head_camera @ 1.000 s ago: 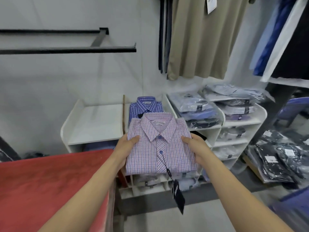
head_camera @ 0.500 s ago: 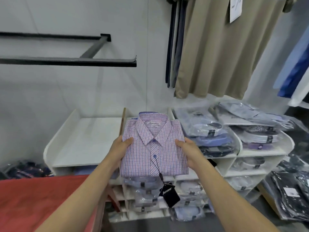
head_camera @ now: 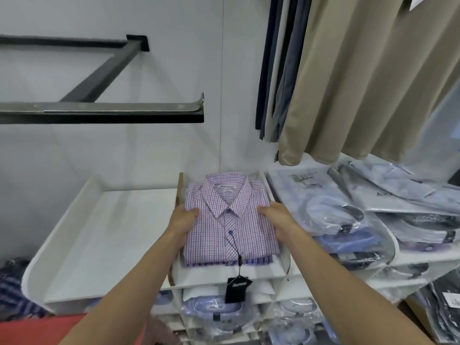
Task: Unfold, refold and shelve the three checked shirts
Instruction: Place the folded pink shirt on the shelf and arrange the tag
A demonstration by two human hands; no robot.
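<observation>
1. Pink-and-blue checked cloth fills the middle: a folded shirt point(head_camera: 230, 220) lies collar-up in the narrow middle compartment of the white shelf point(head_camera: 109, 235), on top of another folded checked shirt point(head_camera: 249, 261) whose darker blue edge shows beneath its front hem.
2. The left hand point(head_camera: 183, 220) grips the top shirt's left edge, thumb on top of the fabric just beside the collar.
3. The right hand point(head_camera: 277, 220) holds the right edge the same way, thumb lying over the cloth, the other fingers hidden under the side.
4. A black hang tag point(head_camera: 237, 288) dangles on a thin black string from the shirt's buttons and hangs down past the shelf's front lip.
5. To the right, the next compartment holds a stack of shirts in clear plastic bags point(head_camera: 348, 220); more bagged shirts sit in the lower compartments.
6. Beige trousers point(head_camera: 368, 78) hang above on the right, beside dark garments.
7. A black metal wall rail point(head_camera: 104, 113) juts out at upper left.
8. A corner of a red counter point(head_camera: 37, 329) shows at bottom left.
</observation>
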